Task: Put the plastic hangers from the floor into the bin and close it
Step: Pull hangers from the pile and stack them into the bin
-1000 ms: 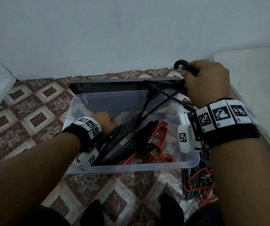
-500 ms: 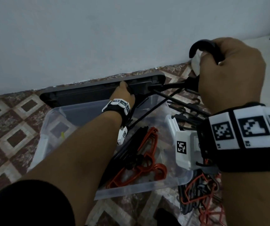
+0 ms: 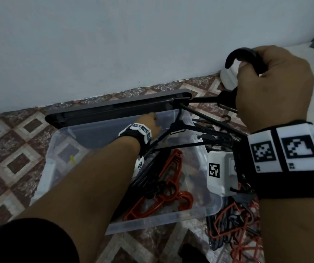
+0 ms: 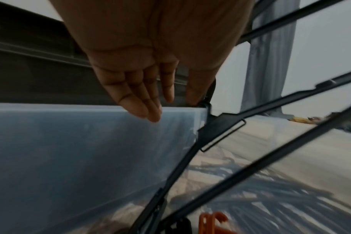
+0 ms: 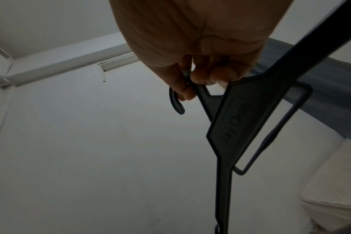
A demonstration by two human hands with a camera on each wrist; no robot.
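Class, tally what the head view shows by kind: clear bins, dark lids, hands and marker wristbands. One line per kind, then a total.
Clear bin: 1
Dark lid: 1
Hands: 2, the left hand and the right hand
Marker wristbands: 2
Total: 6
The black hangers and orange hangers overlap too much to count.
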